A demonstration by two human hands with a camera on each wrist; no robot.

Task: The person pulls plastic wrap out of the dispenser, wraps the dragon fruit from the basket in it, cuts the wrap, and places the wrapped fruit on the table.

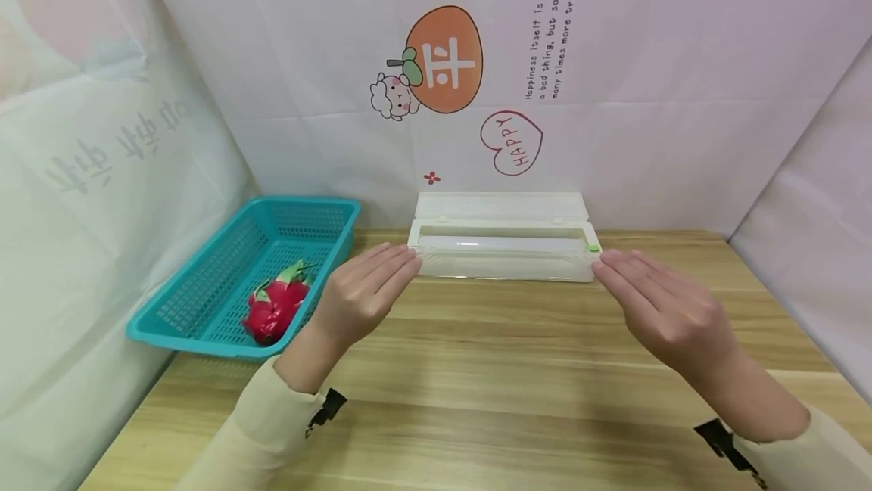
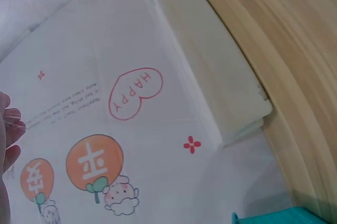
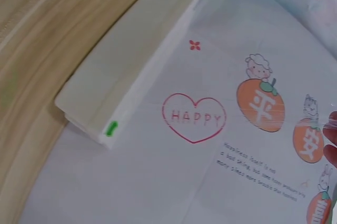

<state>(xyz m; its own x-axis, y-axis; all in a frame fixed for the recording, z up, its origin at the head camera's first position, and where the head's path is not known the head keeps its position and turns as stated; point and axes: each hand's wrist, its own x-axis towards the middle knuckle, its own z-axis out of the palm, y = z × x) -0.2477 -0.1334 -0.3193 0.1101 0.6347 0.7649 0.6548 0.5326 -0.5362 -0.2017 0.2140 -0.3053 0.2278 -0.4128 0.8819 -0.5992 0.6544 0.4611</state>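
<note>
A white cling film dispenser (image 1: pixel 502 225) stands at the back of the table, its lid (image 1: pixel 500 206) raised and a pale roll (image 1: pixel 500 243) inside. My left hand (image 1: pixel 365 288) and right hand (image 1: pixel 671 309) are held up in front of its two ends. Between them a clear sheet of cling film (image 1: pixel 504 267) is stretched. Each hand pinches one side of the film at its fingertips; film shows at the left hand (image 2: pixel 11 129) in the left wrist view and at the right hand (image 3: pixel 330 139) in the right wrist view. The thumbs are hidden in the head view.
To the left is a blue-green basket (image 1: pixel 197 346) holding a red dragon fruit (image 1: pixel 275 309) with green tips. A small green slider (image 1: pixel 593 248) sits at the dispenser's right end. White printed cloth (image 1: pixel 306 60) walls in the wooden table (image 1: pixel 504 385) at the back and sides.
</note>
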